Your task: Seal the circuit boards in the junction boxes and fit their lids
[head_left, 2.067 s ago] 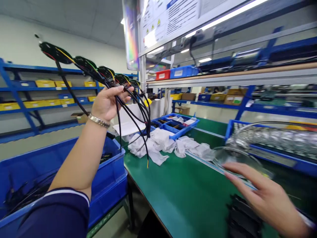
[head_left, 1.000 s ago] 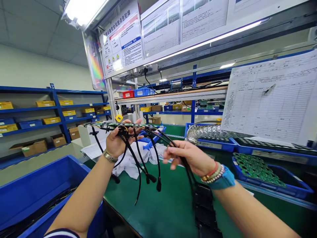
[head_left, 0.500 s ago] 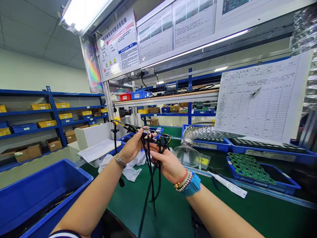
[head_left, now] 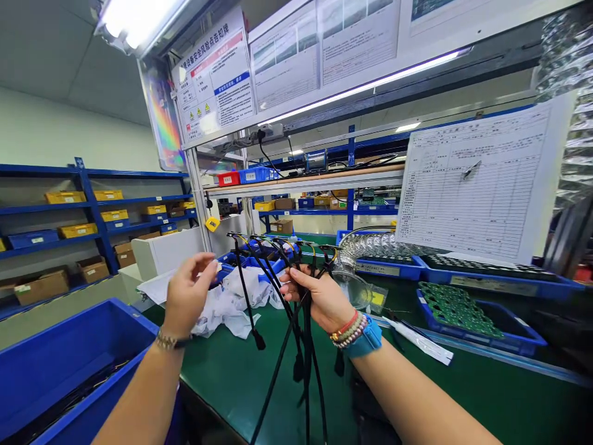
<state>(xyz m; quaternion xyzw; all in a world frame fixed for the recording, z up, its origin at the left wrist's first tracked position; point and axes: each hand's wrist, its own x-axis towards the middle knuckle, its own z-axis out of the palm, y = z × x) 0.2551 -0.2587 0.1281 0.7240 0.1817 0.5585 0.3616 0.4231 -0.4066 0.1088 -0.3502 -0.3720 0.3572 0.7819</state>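
Observation:
In the head view my right hand (head_left: 324, 300) is closed around a bunch of black cables (head_left: 306, 321). Their upper ends fan out above the fingers, showing short yellow, red and black wires, while the long black leads hang down over the green mat. Several dark plugs dangle at the lower ends. My left hand (head_left: 191, 293) is apart from the bunch, to its left, with fingers loosely curved and a gap between thumb and fingers; I see nothing held in it. Crumpled white cloth or paper (head_left: 227, 309) lies just beyond it.
A deep blue bin (head_left: 125, 321) at left holds more black cables (head_left: 69, 395). On the green bench (head_left: 222, 377), a blue tray (head_left: 523, 330) with green circuit boards (head_left: 458, 309) stands right, near a white tube-like packet (head_left: 421, 343). A foil duct (head_left: 370, 245) and round clear hood (head_left: 352, 287) sit behind.
My left hand has let go of the cables and moved left and down. My right hand keeps the bunch, whose upper ends are more spread out. The view has shifted slightly.

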